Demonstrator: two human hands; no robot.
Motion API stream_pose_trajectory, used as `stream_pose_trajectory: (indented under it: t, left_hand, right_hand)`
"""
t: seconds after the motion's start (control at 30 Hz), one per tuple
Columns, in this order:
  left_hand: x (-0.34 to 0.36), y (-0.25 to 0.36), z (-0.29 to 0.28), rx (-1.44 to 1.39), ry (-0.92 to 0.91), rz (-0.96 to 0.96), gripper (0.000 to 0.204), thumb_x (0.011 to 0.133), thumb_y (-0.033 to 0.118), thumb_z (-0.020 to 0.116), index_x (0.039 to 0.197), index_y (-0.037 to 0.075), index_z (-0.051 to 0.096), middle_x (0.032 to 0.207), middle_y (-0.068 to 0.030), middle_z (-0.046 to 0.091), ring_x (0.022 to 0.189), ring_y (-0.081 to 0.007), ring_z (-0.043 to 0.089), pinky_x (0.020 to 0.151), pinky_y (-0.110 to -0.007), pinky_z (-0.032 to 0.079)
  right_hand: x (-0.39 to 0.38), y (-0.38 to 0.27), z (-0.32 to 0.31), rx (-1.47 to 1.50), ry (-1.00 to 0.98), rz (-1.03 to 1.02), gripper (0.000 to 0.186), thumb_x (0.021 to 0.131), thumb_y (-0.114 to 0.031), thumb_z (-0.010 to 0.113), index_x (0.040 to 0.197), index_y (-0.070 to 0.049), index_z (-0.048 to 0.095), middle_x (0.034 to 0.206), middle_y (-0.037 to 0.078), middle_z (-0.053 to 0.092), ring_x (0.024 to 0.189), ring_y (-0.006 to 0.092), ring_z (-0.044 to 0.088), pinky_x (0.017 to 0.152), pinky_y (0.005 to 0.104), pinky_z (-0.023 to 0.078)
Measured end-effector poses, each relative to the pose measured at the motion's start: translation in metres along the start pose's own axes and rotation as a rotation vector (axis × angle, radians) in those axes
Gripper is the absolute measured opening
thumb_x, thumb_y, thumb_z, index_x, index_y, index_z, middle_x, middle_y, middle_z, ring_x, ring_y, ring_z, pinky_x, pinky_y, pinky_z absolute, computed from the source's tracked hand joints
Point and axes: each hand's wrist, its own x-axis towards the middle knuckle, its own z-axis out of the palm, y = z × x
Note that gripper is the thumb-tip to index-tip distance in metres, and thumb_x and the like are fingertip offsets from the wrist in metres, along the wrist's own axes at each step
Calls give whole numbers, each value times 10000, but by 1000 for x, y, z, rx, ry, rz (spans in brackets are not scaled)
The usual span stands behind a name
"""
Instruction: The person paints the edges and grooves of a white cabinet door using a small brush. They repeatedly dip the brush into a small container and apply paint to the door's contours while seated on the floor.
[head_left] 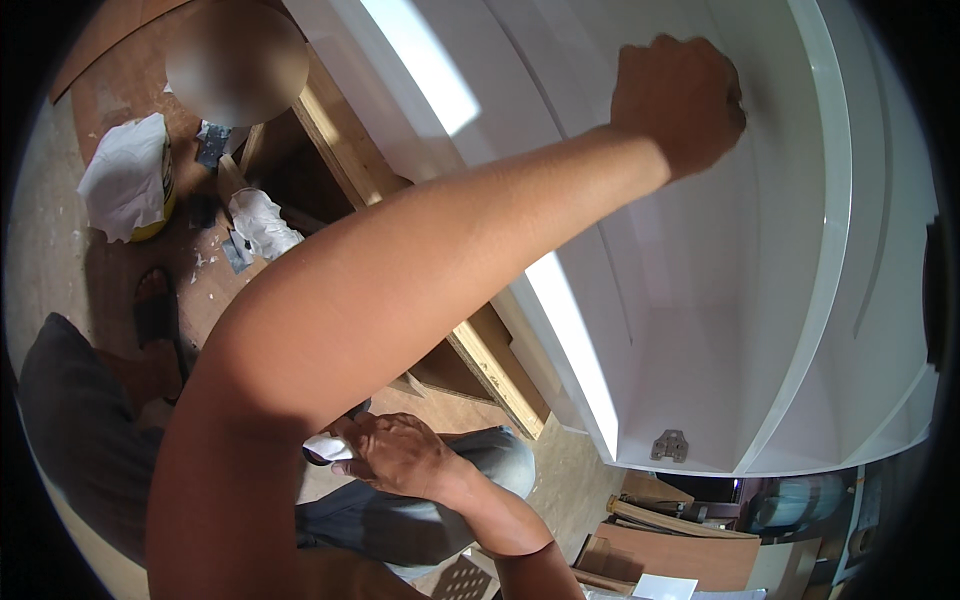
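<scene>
My left arm reaches across from the lower left to the upper right. At its end my left hand (680,105) is closed in a fist against the inner face of a white cabinet (690,260). Whatever its fingers hold, if anything, is hidden. Low in the middle, beside my knee, my right hand (400,455) is closed round a small white piece (328,447) that looks like cloth or paper. Something dark shows next to that piece, partly behind my left arm. A metal hinge (670,446) is fixed inside the cabinet near its lower edge.
Wooden framing (495,375) runs beside the cabinet. At the left stand a yellow tub (152,228) draped with white cloth (125,170), and a crumpled white cloth (262,224) among scraps. A sandalled foot (155,300) rests nearby. Boards (680,555) lie at the lower right.
</scene>
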Motion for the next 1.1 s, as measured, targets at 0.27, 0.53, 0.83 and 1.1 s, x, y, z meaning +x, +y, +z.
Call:
stream_pose_trajectory:
  t: [0.27, 0.53, 0.83, 1.1]
  left_hand:
    - [36, 8, -60, -86, 22, -171, 125, 798, 78, 630, 805, -30, 692, 786, -193, 685, 738, -310, 675, 705, -371, 534]
    - [56, 0, -78, -62, 221, -243, 132, 815, 87, 612, 831, -18, 690, 818, -195, 686, 759, -314, 676, 700, -371, 529]
    - [16, 2, -20, 227, 45, -36, 114, 750, 163, 616, 741, 110, 717, 638, -83, 632, 636, -255, 608, 641, -382, 420]
    - [-25, 20, -5, 84, -298, 67, 124, 753, 144, 623, 785, 79, 724, 665, -78, 673, 622, -266, 637, 643, -383, 483]
  right_hand:
    - [0, -2, -4, 23, -71, 61, 412, 857, -297, 621, 1150, -51, 468, 1122, 132, 572, 1071, 289, 579, 875, 429, 487]
    - [1, -2, -2, 2, -65, 64, 420, 857, -304, 618, 1169, -59, 479, 1153, 112, 562, 1096, 279, 566, 885, 424, 484]
    - [0, 2, 4, -25, 50, -5, 448, 892, -340, 583, 1215, -60, 450, 942, 155, 625, 883, 334, 627, 803, 427, 494]
    - [2, -1, 2, -52, -31, 4, 420, 857, -332, 610, 1148, -55, 488, 1079, 114, 585, 1031, 261, 600, 840, 412, 496]
